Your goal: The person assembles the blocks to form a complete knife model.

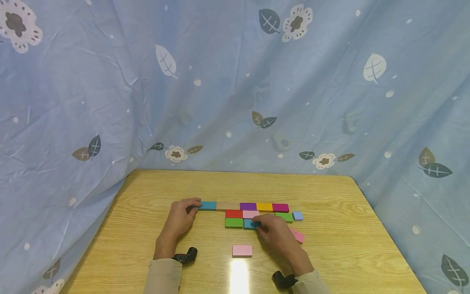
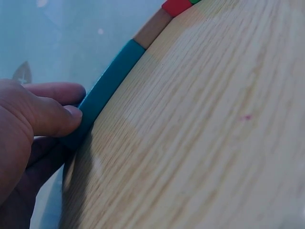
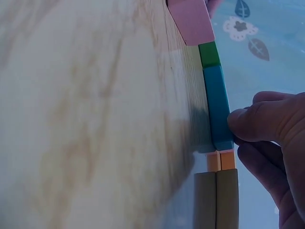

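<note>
My left hand (image 1: 182, 214) pinches the left end of a blue block (image 1: 208, 206), which leads a long back row on the table. In the left wrist view its thumb (image 2: 64, 119) lies along the near face of that blue block (image 2: 107, 86). My right hand (image 1: 279, 233) holds another blue block (image 1: 251, 224) at its right end, in the front row beside a green block (image 1: 233, 223). The right wrist view has the thumb (image 3: 257, 121) against this blue block (image 3: 218, 105). Between these rows lie a red block (image 1: 233, 213) and a pink block (image 1: 251, 214).
Behind, a plain wood block (image 1: 228, 206), a purple (image 1: 248, 206), a yellow (image 1: 264, 207) and a magenta block (image 1: 280, 208) continue the row. A green block (image 1: 284, 217) and small light-blue block (image 1: 298, 216) lie right. One pink block (image 1: 242, 250) lies in front; another (image 1: 297, 236) is partly hidden.
</note>
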